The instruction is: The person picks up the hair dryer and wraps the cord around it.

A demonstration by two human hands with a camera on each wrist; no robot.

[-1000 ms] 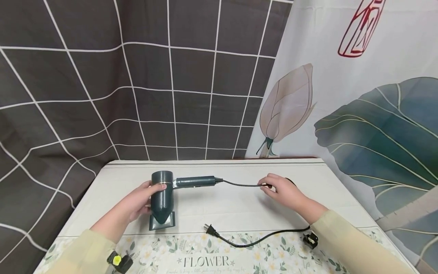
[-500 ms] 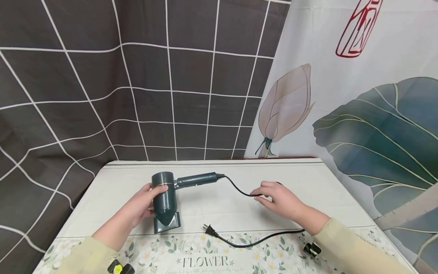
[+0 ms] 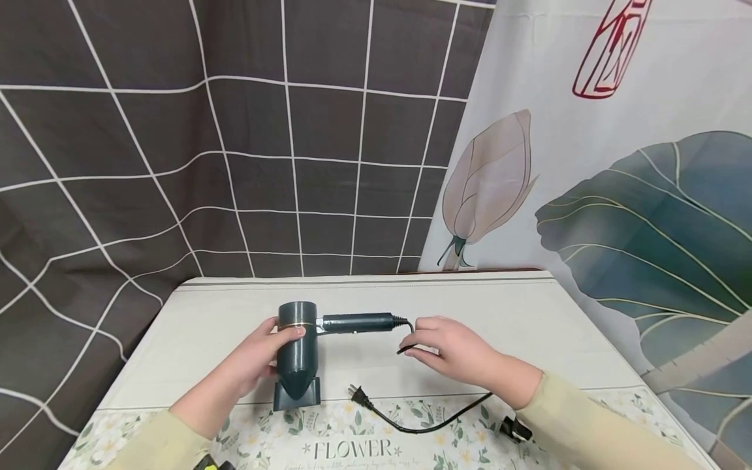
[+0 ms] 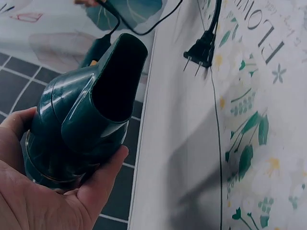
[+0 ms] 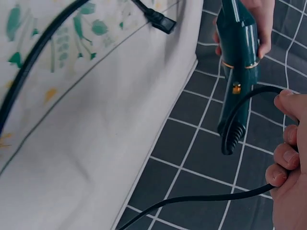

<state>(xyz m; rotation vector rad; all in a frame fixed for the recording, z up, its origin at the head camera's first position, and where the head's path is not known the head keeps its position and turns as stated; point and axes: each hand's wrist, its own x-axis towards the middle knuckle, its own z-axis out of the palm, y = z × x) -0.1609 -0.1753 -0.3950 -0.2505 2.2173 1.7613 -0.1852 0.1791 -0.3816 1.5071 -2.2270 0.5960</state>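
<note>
A dark green hair dryer [image 3: 298, 356] is held above the table by my left hand [image 3: 258, 356], which grips its barrel with the thumb across the front. Its flat nozzle [image 4: 117, 81] points toward me, and the handle [image 3: 358, 322] extends right. Close to the handle's end, my right hand [image 3: 452, 349] pinches the black cord [image 3: 405, 349]. In the right wrist view the cord [image 5: 211, 197] runs through curled fingers and loops up to the handle's ribbed end. The two-pin plug [image 3: 360, 395] lies on the tablecloth, its cord passing rightward under my right forearm.
A white tablecloth [image 3: 235, 297] with a floral band and the word FLOWER covers the table. Behind stands a dark curtain [image 3: 329, 183] with a white grid. On the right hangs a white curtain [image 3: 552, 85] with a flower and leaf print.
The left hand has moved the dryer slightly right and toward me. My right hand has moved left along or with the cord, closer to the handle, and the straight cord has become a short bend.
</note>
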